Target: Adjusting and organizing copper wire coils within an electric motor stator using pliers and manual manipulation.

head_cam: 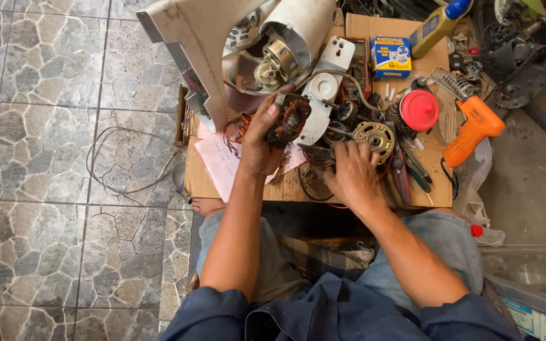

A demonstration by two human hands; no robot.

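The tiled floor (39, 158) fills the left half of the frame, and a small wooden table (298, 186) crowded with parts sits at the centre, above the person's knees. A large white fan housing (222, 44) leans over the table's upper left, its opened motor end toward the middle. To the right lie an orange soldering gun (475, 126), a red round lid (419, 109), a small blue and yellow box (391, 55) and a brass-coloured motor part (374, 136). Pink paper (219, 161) lies under the left hand (260, 142), which is closed around a motor winding (289, 120), a dark ring with copper wire, held above the table at the centre of the frame. The ring seems tilted with its open face toward the upper right; it is too round for me to give a long axis, and its thin red wires trail toward the left. The right hand (352, 170) rests palm down among the tools, fingers spread and bent; I cannot tell whether it grips anything beneath. I judge the risk to be the loose wires snagging on the clutter and tearing from the winding, or the ring slipping from the one-handed hold onto the parts below.
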